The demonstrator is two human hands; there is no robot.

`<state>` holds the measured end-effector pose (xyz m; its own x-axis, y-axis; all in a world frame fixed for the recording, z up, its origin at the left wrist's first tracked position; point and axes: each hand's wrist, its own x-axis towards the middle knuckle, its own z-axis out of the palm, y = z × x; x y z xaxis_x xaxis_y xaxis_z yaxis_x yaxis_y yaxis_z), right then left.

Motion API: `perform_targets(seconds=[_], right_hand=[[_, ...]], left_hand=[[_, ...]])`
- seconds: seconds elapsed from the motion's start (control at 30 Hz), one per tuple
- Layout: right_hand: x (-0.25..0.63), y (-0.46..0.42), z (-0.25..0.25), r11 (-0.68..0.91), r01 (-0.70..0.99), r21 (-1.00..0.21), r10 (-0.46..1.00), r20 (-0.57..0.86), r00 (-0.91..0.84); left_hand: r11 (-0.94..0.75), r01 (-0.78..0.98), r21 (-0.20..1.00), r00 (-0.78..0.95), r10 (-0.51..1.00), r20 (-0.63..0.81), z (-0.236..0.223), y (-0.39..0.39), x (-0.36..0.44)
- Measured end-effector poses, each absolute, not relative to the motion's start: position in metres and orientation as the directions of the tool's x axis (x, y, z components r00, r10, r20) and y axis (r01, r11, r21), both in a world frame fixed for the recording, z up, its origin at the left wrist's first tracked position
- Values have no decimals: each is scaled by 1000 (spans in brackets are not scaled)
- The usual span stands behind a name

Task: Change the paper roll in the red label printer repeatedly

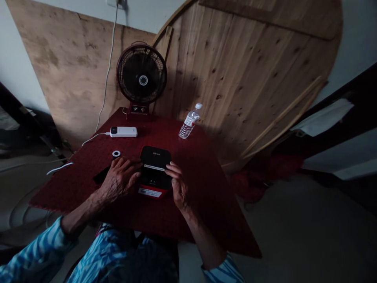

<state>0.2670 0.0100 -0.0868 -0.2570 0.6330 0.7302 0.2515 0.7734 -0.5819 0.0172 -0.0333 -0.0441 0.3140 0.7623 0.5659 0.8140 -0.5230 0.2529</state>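
On the red table (197,188), a black-topped box with red sides (156,157) lies in front of me. A pale printed strip crosses its top, and a white label is on its near side. My left hand (120,175) is at the box's left edge, fingers together and reaching to it, thumb pointing at its side. At the right edge, my right hand (178,182) has bent fingers and thumb against the box. Between them the two hands hold the box; its underside is hidden. Just beyond my left hand is a small white ring-shaped object (116,153).
A dark flat object (101,175) lies partly under my left hand. Farther back are a white power bank-like device (126,132) with a cable, a dark red fan (141,78) and a water bottle (189,122). A large round wooden board (250,70) leans behind the table.
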Motion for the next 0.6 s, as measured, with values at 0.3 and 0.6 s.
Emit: perform_targets(seconds=[0.3, 0.6], right_hand=[[275, 20, -102, 513, 73, -855, 858, 514, -12], [276, 17, -113, 178, 149, -973, 982, 186, 40]], left_hand=[[-457, 597, 659, 189, 879, 438, -41, -36, 9], [-179, 399, 899, -13, 980, 200, -27, -37, -1]])
